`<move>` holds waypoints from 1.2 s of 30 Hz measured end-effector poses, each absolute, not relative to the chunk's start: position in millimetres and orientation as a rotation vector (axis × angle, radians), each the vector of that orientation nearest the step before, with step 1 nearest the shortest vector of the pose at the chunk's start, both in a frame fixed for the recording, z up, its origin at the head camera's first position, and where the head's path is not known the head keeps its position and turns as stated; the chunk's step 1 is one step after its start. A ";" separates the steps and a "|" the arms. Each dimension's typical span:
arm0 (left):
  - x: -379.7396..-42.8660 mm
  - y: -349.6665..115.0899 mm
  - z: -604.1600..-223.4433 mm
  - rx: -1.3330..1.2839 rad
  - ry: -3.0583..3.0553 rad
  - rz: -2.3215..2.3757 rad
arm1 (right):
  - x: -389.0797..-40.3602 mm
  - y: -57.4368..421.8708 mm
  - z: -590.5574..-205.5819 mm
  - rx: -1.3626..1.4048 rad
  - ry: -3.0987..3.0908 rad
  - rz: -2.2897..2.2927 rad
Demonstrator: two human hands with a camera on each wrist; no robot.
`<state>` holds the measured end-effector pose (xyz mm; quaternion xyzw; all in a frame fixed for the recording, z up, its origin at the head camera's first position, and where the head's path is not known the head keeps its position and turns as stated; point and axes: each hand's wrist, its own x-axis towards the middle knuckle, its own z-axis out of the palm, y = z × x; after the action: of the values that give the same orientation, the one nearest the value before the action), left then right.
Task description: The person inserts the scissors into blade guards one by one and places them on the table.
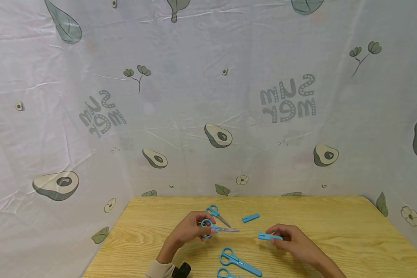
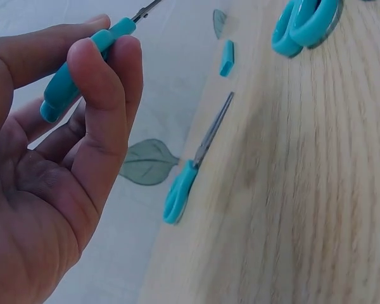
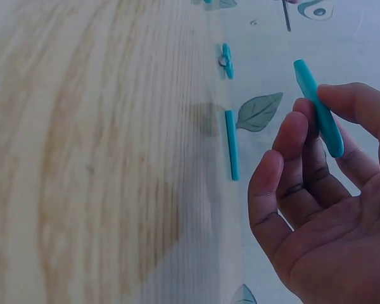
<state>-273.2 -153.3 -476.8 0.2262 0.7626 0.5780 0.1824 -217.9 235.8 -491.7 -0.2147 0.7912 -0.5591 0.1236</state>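
Observation:
My left hand [image 1: 191,230] pinches a pair of blue-handled scissors [image 1: 228,230] by the handles, the bare metal blades pointing right. In the left wrist view the thumb and fingertips hold the blue handle [image 2: 64,82] above the table. To the right, my right hand [image 1: 295,241] holds a blue blade cover [image 1: 264,236] between thumb and fingers, its end facing the blade tips with a gap between. The right wrist view shows this cover [image 3: 320,111] pinched near its middle. Just behind the left hand, uncovered scissors [image 1: 219,215] lie on the table.
Another blue cover [image 1: 251,218] lies on the wooden table [image 1: 351,227] behind the hands. Nearer the front, scissors with a cover on the blades [image 1: 241,263] lie beside further blue scissors [image 1: 224,273], cut off by the frame's lower edge. A printed sheet [image 1: 194,96] hangs behind.

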 end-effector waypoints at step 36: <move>-253.5 -176.4 -477.4 0.592 2.148 1.645 | -213.0 225.9 -495.2 -0.658 2.173 -1.678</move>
<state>-253.5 -176.4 -477.4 0.2101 0.7621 0.5838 0.1851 -213.0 225.9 -495.2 -0.2302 0.7600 -0.5869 0.1582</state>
